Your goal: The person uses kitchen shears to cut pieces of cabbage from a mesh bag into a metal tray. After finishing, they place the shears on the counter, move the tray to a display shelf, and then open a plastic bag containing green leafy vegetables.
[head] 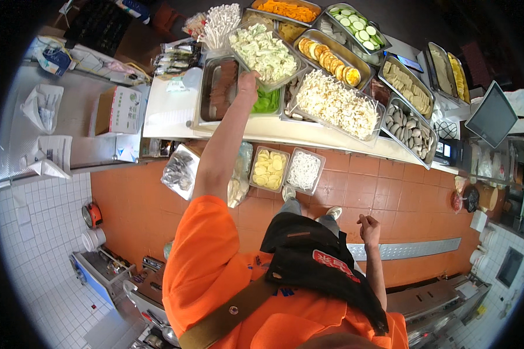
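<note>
My left hand (248, 83) is at the near left corner of a clear plastic tub of cauliflower florets (264, 56), its fingers on the rim. The tub rests tilted across neighbouring pans. Under and beside my hand are a steel pan with dark reddish-brown slices (223, 87) and a container of green vegetable pieces (267, 101). To the right stands a tub of enoki-like mushrooms (336, 104), with a steel pan of round yellow-orange slices (329, 59) behind it. My right hand (369, 227) hangs low above the floor at my side, fingers partly curled, with no object visible in it.
On the tiled floor stand tubs of yellow slices (269, 169) and white strands (305, 170), by bagged goods (179, 170). Pans of grey pieces (408, 126) and cucumber-like slices (358, 28) are on the counter (166, 109). A tablet-like screen (492, 114) stands right, a cardboard box (120, 111) left.
</note>
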A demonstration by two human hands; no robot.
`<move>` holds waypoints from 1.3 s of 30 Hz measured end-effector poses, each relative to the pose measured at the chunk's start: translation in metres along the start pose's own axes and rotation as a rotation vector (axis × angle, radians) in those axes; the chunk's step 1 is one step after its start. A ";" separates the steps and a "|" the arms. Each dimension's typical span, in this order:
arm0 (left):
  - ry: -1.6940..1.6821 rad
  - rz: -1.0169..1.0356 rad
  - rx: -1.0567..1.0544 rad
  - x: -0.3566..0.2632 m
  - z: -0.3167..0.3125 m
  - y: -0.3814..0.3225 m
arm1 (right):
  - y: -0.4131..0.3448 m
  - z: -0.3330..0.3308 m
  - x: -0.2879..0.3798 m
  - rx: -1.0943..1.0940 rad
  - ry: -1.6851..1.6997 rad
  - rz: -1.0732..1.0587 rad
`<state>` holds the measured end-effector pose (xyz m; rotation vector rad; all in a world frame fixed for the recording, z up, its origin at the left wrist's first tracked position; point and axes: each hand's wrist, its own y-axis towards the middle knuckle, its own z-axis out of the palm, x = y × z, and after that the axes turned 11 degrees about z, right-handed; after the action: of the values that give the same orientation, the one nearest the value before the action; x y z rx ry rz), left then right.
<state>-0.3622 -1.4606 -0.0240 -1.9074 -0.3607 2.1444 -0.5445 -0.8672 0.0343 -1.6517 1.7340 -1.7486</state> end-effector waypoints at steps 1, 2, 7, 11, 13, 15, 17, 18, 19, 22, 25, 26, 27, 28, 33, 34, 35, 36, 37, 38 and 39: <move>-0.034 0.128 -0.026 -0.005 -0.001 -0.020 | 0.002 0.000 0.000 0.005 -0.012 -0.002; -0.063 0.246 -0.070 -0.007 -0.002 -0.052 | 0.005 -0.002 -0.003 0.017 -0.042 0.003; 0.599 0.587 0.060 0.131 -0.088 -0.213 | 0.026 0.001 -0.016 0.220 -0.059 0.021; 0.439 -0.129 0.059 0.154 -0.140 -0.420 | 0.046 0.010 -0.018 0.420 -0.401 -0.154; 0.416 -0.128 -0.162 0.205 -0.167 -0.515 | 0.064 0.012 -0.014 0.533 -0.537 -0.141; 0.354 -0.225 -0.467 0.222 -0.181 -0.607 | 0.095 0.012 -0.012 0.604 -0.713 -0.220; 0.265 -0.271 -0.634 0.264 -0.196 -0.696 | 0.113 0.036 0.005 0.674 -0.898 -0.360; 0.239 -0.275 -0.707 0.268 -0.193 -0.733 | 0.116 0.047 0.017 0.701 -1.006 -0.452; 0.220 -0.274 -0.767 0.271 -0.191 -0.762 | 0.142 0.058 0.023 0.744 -1.042 -0.591; 0.097 -0.113 -1.057 0.339 -0.173 -0.828 | 0.088 0.109 0.032 0.816 -1.144 -0.552; 0.293 -0.190 -1.062 0.326 -0.168 -0.885 | 0.048 0.159 -0.007 0.937 -1.257 -0.428; 0.281 -0.145 -1.178 0.320 -0.161 -0.904 | 0.033 0.176 -0.038 1.037 -1.295 -0.491; 0.161 -0.164 -1.262 0.346 -0.153 -0.926 | 0.023 0.188 -0.065 1.127 -1.334 -0.553; 0.128 -0.161 -1.369 0.358 -0.136 -0.948 | -0.024 0.188 -0.094 1.155 -1.419 -0.665; -0.013 -0.378 -1.774 0.445 -0.080 -1.075 | -0.147 0.210 -0.266 1.459 -1.825 -0.691; 0.004 -0.425 -1.839 0.455 -0.079 -1.109 | -0.160 0.212 -0.308 1.538 -1.767 -0.655; -0.015 -0.468 -1.905 0.464 -0.070 -1.130 | -0.177 0.213 -0.339 1.597 -1.732 -0.635; -0.209 -0.458 -1.880 0.485 -0.064 -1.157 | -0.203 0.209 -0.364 1.531 -1.821 -0.571; -0.460 -0.320 -1.981 0.465 -0.073 -1.188 | -0.228 0.208 -0.388 1.568 -1.883 -0.601; -0.559 -0.256 -2.037 0.463 -0.072 -1.220 | -0.250 0.200 -0.413 1.612 -1.954 -0.611; -0.665 -0.186 -2.092 0.465 -0.068 -1.246 | -0.270 0.193 -0.436 1.653 -2.034 -0.626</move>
<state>-0.3216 -0.1296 -0.0353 -0.9104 -3.5801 1.8547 -0.0916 -0.5716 -0.0511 -1.4436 -0.9387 -0.2053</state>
